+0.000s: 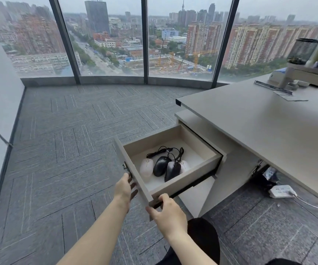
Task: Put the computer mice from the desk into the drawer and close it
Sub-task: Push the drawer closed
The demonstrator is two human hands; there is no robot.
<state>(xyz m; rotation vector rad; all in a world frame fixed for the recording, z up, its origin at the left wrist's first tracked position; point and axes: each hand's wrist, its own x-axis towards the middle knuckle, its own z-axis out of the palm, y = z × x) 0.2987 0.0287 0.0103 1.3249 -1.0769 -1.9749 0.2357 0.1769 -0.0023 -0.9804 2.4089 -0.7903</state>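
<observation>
Head view: your left hand (124, 189) lies flat, fingers loose, against the drawer (190, 180) front's outer face. Your right hand (168, 214) grips its near corner edge. Drawer pulled out; four mice (164, 167) inside, bunched near the front. Carpet (68, 150) to the left is open.

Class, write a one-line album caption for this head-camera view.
Both hands, left and right, on the open drawer holding four mice.

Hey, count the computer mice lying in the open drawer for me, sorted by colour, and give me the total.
White wireless computer mice: 2, one at the left, one at the right, mostly hidden behind a black one
Black corded computer mice: 2, and
Total: 4, all inside the open beige wooden drawer
</observation>
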